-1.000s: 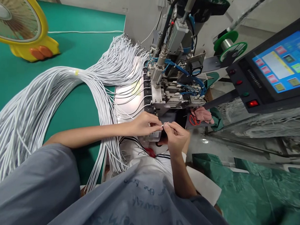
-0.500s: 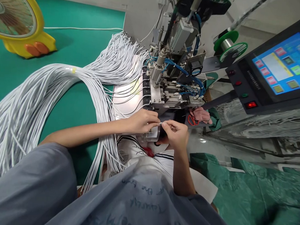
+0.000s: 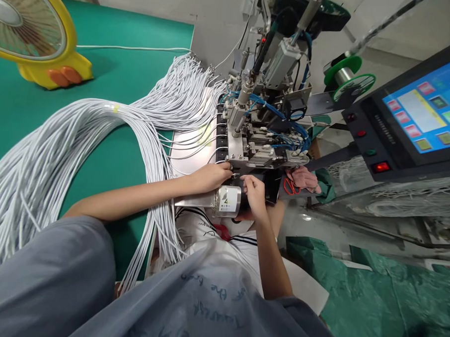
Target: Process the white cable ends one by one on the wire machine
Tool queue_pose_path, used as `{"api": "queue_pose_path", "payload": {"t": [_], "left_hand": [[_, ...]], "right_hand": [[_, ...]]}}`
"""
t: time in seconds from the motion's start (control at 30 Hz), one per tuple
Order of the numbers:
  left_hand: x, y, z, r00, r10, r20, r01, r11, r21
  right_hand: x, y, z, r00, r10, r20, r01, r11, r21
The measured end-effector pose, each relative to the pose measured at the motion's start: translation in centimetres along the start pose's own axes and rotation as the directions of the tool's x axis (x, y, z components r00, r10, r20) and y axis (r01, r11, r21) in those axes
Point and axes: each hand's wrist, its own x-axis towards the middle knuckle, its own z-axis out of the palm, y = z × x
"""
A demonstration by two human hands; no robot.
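My left hand (image 3: 211, 178) is closed on the end of a white cable at the front corner of the machine (image 3: 236, 146). The cable's thin tip points right, toward my other hand. My right hand (image 3: 254, 189) is beside that tip with thumb and fingers pinched; whatever is between them is too small to make out. Just below both hands lies a clear jar (image 3: 229, 200) with a white label. White cables (image 3: 137, 130) run in a thick bundle over the left side, and several single ones reach the machine's black slots (image 3: 222, 133).
A yellow fan (image 3: 71, 57) stands on the green table mat (image 3: 134, 30) at the far left. At right are a control screen (image 3: 425, 110), a wire spool (image 3: 344, 77), red scissors (image 3: 291, 186) and a pink cloth (image 3: 307, 179). Green sheeting covers the lower right.
Both hands have moved up toward the machine's front edge and drawn slightly apart. The labelled jar is now less covered. The view has shifted a little.
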Motion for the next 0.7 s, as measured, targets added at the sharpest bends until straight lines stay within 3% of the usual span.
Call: {"api": "queue_pose_path", "payload": {"t": [0.13, 0.37, 0.7], "left_hand": [[0.2, -0.7, 0.8, 0.998, 0.005, 0.056, -0.012, 0.993, 0.113], [0.3, -1.1, 1.3, 0.997, 0.056, 0.052, -0.063, 0.988, 0.144], [0.3, -0.7, 1.0, 0.994, 0.078, 0.082, -0.092, 0.979, 0.181]], "right_hand": [[1.1, 1.5, 0.6, 0.992, 0.098, 0.084, -0.107, 0.988, 0.107], [1.4, 2.1, 1.5, 0.993, 0.035, 0.112, -0.05, 0.99, 0.134], [1.5, 2.3, 1.3, 0.988, 0.058, 0.144, -0.078, 0.987, 0.142]]}}
